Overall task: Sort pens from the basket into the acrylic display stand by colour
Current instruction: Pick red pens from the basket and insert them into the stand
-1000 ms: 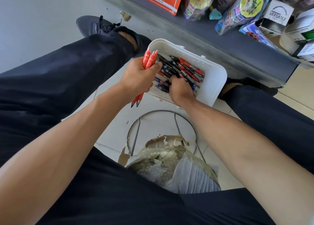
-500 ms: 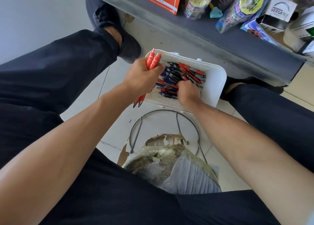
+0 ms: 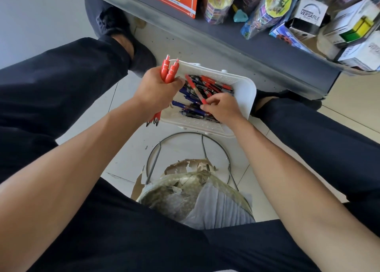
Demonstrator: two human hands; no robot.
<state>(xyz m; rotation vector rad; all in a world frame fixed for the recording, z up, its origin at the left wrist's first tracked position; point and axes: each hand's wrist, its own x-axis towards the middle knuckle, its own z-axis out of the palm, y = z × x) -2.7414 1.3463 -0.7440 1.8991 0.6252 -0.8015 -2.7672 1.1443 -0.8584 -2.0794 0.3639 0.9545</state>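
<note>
1. Head view, hands: I am watching the left hand (image 3: 158, 90) clenching a bundle of red pens (image 3: 170, 71) upright beside the near-left corner of the white basket (image 3: 245, 99), their tips showing below the fist. The right hand (image 3: 223, 107) is pinching one more red pen (image 3: 196, 90) by its lower end, its other end slanting up over the pile.
2. Head view, task items: the mixed pens (image 3: 205, 99), blue, black and red, are lying loose in the basket, which is sitting on the tiled floor (image 3: 131, 148) between the feet. The acrylic display stand is not showing here.
3. Head view, advice: I am judging that the pinched pen should be lifted clear of its neighbours, turned parallel to the bundle, tips the same way, and slid into the left fist without loosening it.
</note>
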